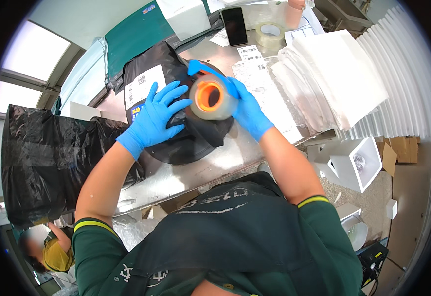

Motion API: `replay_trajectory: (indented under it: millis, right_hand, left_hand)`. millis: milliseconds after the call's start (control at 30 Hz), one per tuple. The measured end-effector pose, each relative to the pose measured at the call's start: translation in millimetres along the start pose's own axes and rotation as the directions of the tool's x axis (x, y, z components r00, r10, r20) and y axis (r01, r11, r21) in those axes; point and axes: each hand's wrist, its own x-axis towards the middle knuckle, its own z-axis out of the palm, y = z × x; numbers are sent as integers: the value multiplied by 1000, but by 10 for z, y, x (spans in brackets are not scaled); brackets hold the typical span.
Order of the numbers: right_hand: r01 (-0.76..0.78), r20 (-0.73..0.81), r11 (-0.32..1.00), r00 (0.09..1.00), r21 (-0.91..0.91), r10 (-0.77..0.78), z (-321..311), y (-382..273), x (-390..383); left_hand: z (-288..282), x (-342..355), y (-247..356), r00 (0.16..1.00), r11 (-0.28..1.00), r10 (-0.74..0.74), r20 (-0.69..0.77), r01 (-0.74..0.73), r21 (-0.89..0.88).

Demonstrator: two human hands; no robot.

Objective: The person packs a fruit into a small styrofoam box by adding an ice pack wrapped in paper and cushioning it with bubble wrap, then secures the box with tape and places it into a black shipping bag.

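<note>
Gripping the tape gun [212, 73] in the right hand [250, 108], closed firmly on its right end; cannot tell how far round the fingers reach. Shows a bright blue frame, an orange hub [200, 98] with a dark hollow middle, and a thick, clear-greyish roll [229, 106]; looks slightly blurred. Sits over the right side of the package [177, 68], near the left fingertips; cannot tell whether touching the plastic.

Points its blue nose to the far left, with the long axis slanting from there back down to the right hand. Turns the open face of the hub upward.

Resting the left hand [159, 116] on the package, with fingers spread apart and aimed to the far right. Wears thin blue gloves on both.

As for the package, looks black, glossy and creased, bears a white label [144, 86] on its far left part, and ends in a rounded near edge. Lies lengthwise from far to near on the metal table [166, 182]. Hides its contents, wrapped shut.

Cannot see inside the black bundle [53, 158] at left, either. Beyond the table's right edge, find an open white box [346, 170] with something clear and shiny inside, just beside a cardboard box [405, 148]. Toward the table's far side, find a phone [233, 27] and a second roll [269, 44].
</note>
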Motion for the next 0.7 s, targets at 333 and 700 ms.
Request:
replay_trajectory:
  millis: [333, 700]
  right_hand:
    - [-138, -16, 975, 990, -174, 137, -419, 9, -701]
    - [-219, 7, 967, 975, 132, 220, -639, 119, -165]
  left_hand:
    - [336, 895, 87, 764, 845, -475, -437, 258, -468]
    - [293, 912, -438, 863, 884, -444, -241, 466, 40]
